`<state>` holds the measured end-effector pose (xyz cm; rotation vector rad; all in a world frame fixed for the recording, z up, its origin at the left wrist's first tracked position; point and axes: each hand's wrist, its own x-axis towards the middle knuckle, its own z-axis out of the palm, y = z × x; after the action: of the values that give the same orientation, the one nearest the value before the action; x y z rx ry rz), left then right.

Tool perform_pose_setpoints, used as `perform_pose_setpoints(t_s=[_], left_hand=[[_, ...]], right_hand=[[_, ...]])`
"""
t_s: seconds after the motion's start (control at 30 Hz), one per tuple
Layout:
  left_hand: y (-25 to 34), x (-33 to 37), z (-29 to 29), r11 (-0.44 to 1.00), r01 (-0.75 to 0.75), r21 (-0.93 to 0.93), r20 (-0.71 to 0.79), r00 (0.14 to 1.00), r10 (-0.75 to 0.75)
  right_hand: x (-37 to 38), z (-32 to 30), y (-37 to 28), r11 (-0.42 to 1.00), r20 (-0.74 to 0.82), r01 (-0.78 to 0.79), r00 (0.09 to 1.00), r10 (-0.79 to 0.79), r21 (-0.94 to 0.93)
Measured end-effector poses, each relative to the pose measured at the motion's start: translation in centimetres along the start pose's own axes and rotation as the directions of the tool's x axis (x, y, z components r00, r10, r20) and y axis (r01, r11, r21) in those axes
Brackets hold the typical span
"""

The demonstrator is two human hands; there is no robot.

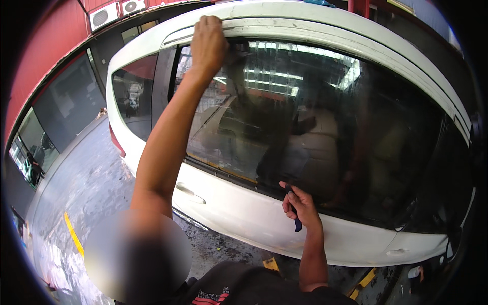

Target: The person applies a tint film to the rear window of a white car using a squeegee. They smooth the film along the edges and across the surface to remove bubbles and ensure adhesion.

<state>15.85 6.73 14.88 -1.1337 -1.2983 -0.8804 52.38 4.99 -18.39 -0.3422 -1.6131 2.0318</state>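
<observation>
A white car stands side-on in front of me, its dark side window (244, 127) streaked with reflections. My left hand (208, 43) is raised to the upper frame of this window, just below the white roof (284, 12). Its fingers are bent and close together, with the back of the hand toward me, so whatever is beneath them is hidden. Lower down, by the window's bottom edge, my right hand (300, 205) is closed around a slim dark-blue tool (297, 222). The tool's upper end is partly covered by my fingers, and its exact kind is unclear.
A door handle (190, 193) sits on the white door below the window. Yellow lines (73, 234) mark the wet-looking grey floor. Behind the car runs a red and grey wall (71, 101) with air-conditioner units (104, 17). A blurred patch covers the lower left.
</observation>
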Motion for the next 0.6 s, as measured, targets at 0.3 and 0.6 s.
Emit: perform_pose_setpoints(t_s=[0.3,0.6], left_hand=[[-3.7,-3.8,-5.4,0.985,0.091,-0.148,0.11,0.991,-0.075],[-3.4,-6.3,-9.8,0.614,0.383,-0.69,0.389,0.912,-0.131]], right_hand=[[2.5,2.7,-6.1,0.92,-0.095,0.215,0.961,-0.258,-0.328],[9.7,11.9,-20.5,0.44,0.054,0.477,0.722,-0.69,-0.761]])
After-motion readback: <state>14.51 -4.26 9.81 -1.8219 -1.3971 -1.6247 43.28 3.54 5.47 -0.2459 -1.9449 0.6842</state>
